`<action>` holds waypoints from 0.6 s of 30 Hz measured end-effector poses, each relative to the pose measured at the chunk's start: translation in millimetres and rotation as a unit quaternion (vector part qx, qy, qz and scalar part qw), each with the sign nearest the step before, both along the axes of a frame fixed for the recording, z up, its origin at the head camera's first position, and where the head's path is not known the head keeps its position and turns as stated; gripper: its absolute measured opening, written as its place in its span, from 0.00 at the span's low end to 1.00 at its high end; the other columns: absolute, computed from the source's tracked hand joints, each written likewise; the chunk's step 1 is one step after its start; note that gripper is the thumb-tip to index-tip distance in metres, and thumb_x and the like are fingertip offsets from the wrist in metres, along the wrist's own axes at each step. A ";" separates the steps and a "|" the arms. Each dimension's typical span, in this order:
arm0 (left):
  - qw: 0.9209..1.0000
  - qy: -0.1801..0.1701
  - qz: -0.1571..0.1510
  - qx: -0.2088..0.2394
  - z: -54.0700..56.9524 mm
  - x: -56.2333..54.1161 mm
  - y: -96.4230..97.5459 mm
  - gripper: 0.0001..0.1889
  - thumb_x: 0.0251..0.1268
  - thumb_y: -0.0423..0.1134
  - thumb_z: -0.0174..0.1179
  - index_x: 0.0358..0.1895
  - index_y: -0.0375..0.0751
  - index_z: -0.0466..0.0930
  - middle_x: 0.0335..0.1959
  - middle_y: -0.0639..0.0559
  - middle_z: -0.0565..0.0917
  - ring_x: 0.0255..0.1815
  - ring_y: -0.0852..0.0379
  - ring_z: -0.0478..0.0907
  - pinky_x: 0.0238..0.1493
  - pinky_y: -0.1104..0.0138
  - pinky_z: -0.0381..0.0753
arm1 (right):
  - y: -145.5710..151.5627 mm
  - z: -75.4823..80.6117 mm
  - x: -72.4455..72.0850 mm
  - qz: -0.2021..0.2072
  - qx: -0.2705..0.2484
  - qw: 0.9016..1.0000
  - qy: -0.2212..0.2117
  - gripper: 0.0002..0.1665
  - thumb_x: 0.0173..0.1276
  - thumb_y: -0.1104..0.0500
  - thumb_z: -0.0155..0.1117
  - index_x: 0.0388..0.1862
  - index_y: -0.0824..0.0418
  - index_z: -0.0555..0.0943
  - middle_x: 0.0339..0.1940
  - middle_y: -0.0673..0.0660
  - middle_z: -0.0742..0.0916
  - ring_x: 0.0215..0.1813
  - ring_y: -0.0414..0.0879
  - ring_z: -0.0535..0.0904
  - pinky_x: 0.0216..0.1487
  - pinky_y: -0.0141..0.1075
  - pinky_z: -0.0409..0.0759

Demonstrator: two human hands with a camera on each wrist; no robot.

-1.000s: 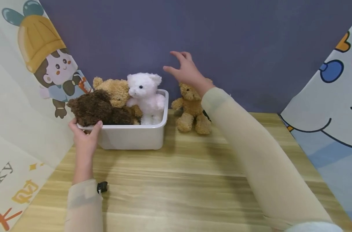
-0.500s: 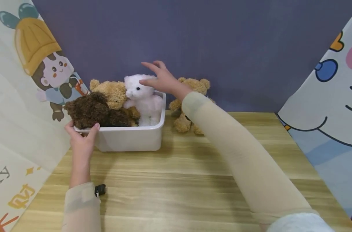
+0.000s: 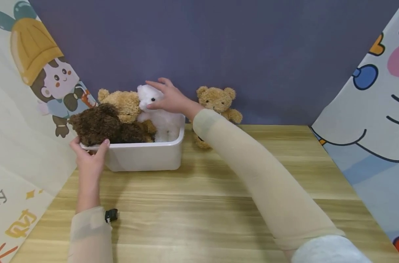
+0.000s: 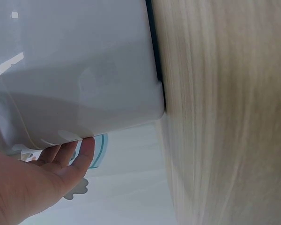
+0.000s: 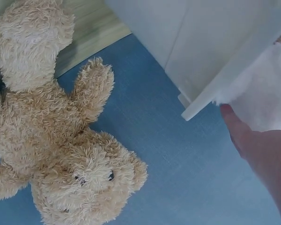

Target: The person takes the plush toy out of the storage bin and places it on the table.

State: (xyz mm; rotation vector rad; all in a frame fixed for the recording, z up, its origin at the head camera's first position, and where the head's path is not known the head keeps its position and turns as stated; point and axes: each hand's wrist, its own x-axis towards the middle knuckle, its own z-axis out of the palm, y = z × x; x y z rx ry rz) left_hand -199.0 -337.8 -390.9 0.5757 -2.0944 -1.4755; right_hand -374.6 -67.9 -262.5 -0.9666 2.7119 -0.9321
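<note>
My left hand [image 3: 89,157] grips the near left corner of a white plastic bin [image 3: 143,157], thumb on the rim; in the left wrist view its fingers [image 4: 85,152] lie against the bin's side. Inside are a dark brown plush toy [image 3: 99,124], a tan teddy bear [image 3: 125,104] and a white teddy bear [image 3: 166,124]. My right hand [image 3: 173,100] is at the white bear's head, fingers and thumb spread about it and partly hiding it. The right wrist view has one fingertip against the white fur; the other fingers are hidden there.
A second tan teddy bear [image 3: 216,98] sits right of the bin against the dark blue back wall [image 3: 268,54], partly behind my right sleeve [image 3: 252,168]. Cartoon-printed panels flank the wood-grain table [image 3: 186,212].
My right hand has come left and down from above the seated tan bear to the white bear's head. The left hand stays on the bin's corner. The head view has shifted slightly.
</note>
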 end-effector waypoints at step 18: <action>1.000 0.010 -0.005 0.012 -3.2 -2.1 -1.5 0.46 0.69 0.56 0.67 0.82 0.66 0.46 0.87 0.43 0.57 0.86 0.46 0.58 0.86 0.52 0.56 | -3.5 -1.2 7.6 -0.019 0.042 0.998 0.051 0.48 0.73 0.39 0.71 0.86 0.34 0.60 0.88 0.54 0.58 0.86 0.54 0.58 0.82 0.49 0.69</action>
